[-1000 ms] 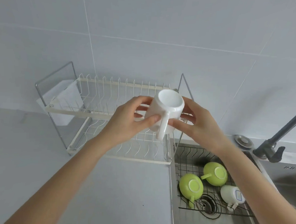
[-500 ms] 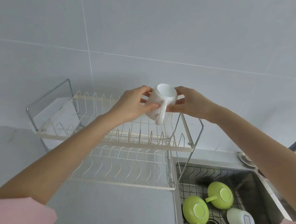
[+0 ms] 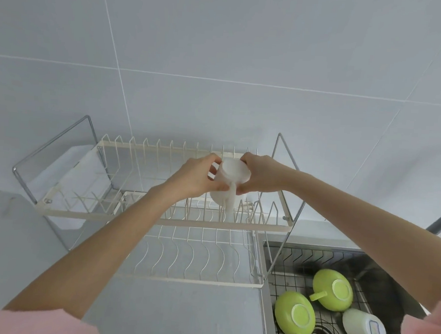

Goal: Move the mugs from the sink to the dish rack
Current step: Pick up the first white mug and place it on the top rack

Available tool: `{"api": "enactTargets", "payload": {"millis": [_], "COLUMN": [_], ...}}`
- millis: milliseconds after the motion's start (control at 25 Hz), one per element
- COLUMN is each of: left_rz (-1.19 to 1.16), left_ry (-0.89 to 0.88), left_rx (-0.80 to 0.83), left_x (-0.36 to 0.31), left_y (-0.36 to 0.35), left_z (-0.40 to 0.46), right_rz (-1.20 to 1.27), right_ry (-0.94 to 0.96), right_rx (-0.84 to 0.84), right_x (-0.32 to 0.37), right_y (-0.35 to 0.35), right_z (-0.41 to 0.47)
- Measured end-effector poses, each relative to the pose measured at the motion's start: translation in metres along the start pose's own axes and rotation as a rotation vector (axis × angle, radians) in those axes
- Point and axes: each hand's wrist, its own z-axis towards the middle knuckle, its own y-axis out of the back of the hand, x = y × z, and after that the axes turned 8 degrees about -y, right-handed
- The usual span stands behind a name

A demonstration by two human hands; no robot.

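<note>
A white mug (image 3: 230,183) is held upside down over the right part of the upper tier of the two-tier wire dish rack (image 3: 164,219), its handle toward me. My left hand (image 3: 198,177) grips its left side and my right hand (image 3: 259,175) grips its right side. Whether the mug rests on the rack wires I cannot tell. In the sink (image 3: 358,260) at the lower right, two green mugs (image 3: 295,316) (image 3: 333,290) and one white mug with a blue mark (image 3: 364,330) lie upside down on a wire grid.
A white cutlery holder (image 3: 72,173) hangs at the rack's left end. The lower tier of the rack holds nothing. A dark faucet (image 3: 440,221) shows at the right edge. The grey counter (image 3: 174,313) lies in front of the rack. A tiled wall stands behind.
Both hands turned the white mug from opening-up to upside down and carried it down onto the right part of the rack's upper tier.
</note>
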Motion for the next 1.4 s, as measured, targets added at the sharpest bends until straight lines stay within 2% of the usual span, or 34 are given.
{"api": "enactTargets", "payload": {"millis": [240,600,760,880,1200,1400], "left_rz": [0.046,0.051,0.103,0.216,0.708,0.642], "left_ry": [0.032,0.055,0.071,0.066,-0.062,-0.226], "left_rx": [0.031,0.031,0.100,0.082,-0.148,-0.175], "left_x": [0.005,0.007,0.003,-0.006,-0.083,-0.128], "left_y": [-0.001,-0.001,0.001,0.011,0.023,-0.012], "left_z": [0.002,0.000,-0.003,-0.012,-0.060,-0.082], "right_rz": [-0.079,-0.113,-0.164,-0.172,-0.234,-0.135], "right_ry": [-0.018,-0.012,-0.016,0.052,0.164,0.154], "right_rx": [0.053,0.045,0.076,0.006,-0.253,-0.408], "right_x": [0.004,0.007,0.009,0.009,-0.023,-0.073], "right_y": [-0.002,-0.004,0.002,0.015,0.045,0.038], "right_z": [0.005,0.002,-0.007,-0.028,-0.103,-0.152]}}
